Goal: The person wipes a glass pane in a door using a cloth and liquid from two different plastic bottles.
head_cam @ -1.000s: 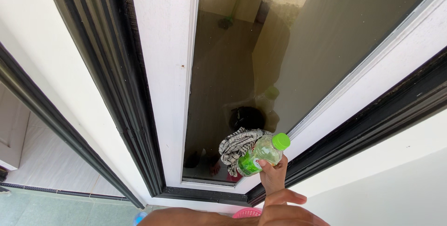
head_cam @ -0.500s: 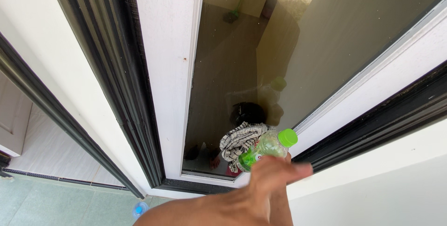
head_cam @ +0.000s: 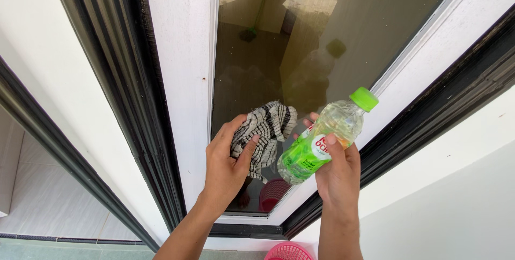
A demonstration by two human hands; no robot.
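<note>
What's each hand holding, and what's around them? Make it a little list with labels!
left hand: grips a black-and-white striped cloth
right hand: holds a clear plastic bottle, tilted
bottle cap: green, on
bottle label: green
behind the hands: tinted window glass in a white frame
below: pink basket at the bottom edge

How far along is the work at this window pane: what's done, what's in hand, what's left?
Done: the left hand grips a striped cloth and the right hand a small clear bottle; both are raised in front of the glass pane. In hand: bottle tilted toward the cloth, its green cap on. Left: the pane shows no wet streaks or wipe marks, so wiping looks unstarted.
</note>
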